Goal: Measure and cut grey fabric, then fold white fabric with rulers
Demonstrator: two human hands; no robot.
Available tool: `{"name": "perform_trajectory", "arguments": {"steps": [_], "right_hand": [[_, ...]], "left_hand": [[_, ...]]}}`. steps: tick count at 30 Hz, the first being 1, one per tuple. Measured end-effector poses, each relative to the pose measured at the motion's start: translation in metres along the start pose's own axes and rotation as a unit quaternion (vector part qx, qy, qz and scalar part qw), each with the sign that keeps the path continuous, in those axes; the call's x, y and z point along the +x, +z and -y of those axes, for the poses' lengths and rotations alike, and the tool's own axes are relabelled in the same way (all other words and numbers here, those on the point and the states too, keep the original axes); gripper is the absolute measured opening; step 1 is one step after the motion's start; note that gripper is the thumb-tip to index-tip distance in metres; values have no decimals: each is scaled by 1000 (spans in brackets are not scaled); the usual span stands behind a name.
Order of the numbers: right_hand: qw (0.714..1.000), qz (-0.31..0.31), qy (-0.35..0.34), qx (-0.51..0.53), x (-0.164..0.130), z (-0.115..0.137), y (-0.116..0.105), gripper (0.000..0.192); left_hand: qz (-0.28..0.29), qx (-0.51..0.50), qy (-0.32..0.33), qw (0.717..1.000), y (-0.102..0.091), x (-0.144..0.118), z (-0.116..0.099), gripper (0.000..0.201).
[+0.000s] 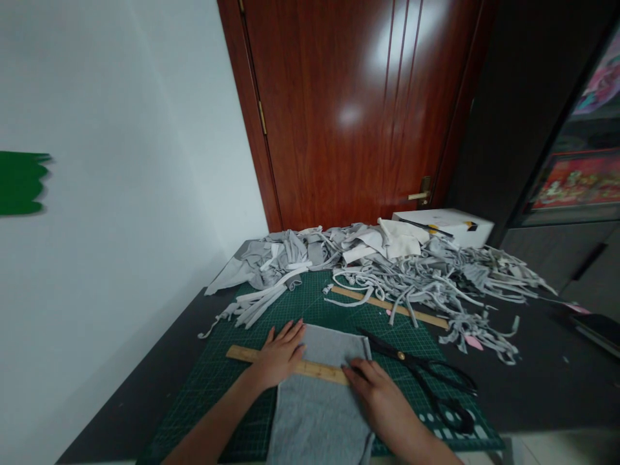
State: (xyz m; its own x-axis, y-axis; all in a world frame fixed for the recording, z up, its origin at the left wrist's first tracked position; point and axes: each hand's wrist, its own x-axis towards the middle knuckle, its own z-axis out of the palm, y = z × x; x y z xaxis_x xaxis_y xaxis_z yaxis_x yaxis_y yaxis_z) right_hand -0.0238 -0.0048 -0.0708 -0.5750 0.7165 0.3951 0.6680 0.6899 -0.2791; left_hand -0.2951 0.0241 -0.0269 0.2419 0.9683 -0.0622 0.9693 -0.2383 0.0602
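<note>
A piece of grey fabric point(320, 420) lies flat on a green cutting mat point(203, 400), with a wooden ruler point(317, 370) across it. My left hand point(278, 358) presses on the ruler and the fabric, fingers stretched out and somewhat spread. At the ruler's right end, near the fabric's right edge, my right hand point(375, 391) has its fingers curled together. Something small and dark shows at those fingertips; I cannot make out what it is. Just right of the fabric, large black scissors point(411, 365) rest on the mat with their handles apart.
Behind the mat spreads a heap of grey fabric strips point(411, 281), with fabric pieces point(285, 255) at its left. A second wooden ruler point(387, 305) lies partly under the strips. A white box point(460, 226) stands at the back right. The wall point(145, 194) borders the dark table point(523, 394) on the left.
</note>
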Motion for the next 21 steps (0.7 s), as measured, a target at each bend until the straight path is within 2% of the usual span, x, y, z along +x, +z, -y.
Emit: {"name": "perform_trajectory", "arguments": {"steps": [6,10,13,15,17,19,21], "right_hand": [[1000,-12,-3,-20,0,16,8,53],[1000,-12,11,-15,1,41,21,55],[1000,6,14,-6,4,61,30,56],[1000,20,12,3,6,70,32,56],[999,27,18,21,7,74,30,54],[998,28,27,41,9,71,24,52],[997,31,34,55,11,66,16,47]], "left_hand": [[40,10,-27,999,-9,2,22,52],[42,12,-12,999,-19,4,30,52],[28,39,-7,999,-30,9,27,54],[-10,66,-10,998,-36,12,15,57],[-70,79,-17,994,-41,10,-5,62],[-118,66,-30,990,-39,0,-31,66],[-138,27,-25,990,-30,-20,-58,60]]}}
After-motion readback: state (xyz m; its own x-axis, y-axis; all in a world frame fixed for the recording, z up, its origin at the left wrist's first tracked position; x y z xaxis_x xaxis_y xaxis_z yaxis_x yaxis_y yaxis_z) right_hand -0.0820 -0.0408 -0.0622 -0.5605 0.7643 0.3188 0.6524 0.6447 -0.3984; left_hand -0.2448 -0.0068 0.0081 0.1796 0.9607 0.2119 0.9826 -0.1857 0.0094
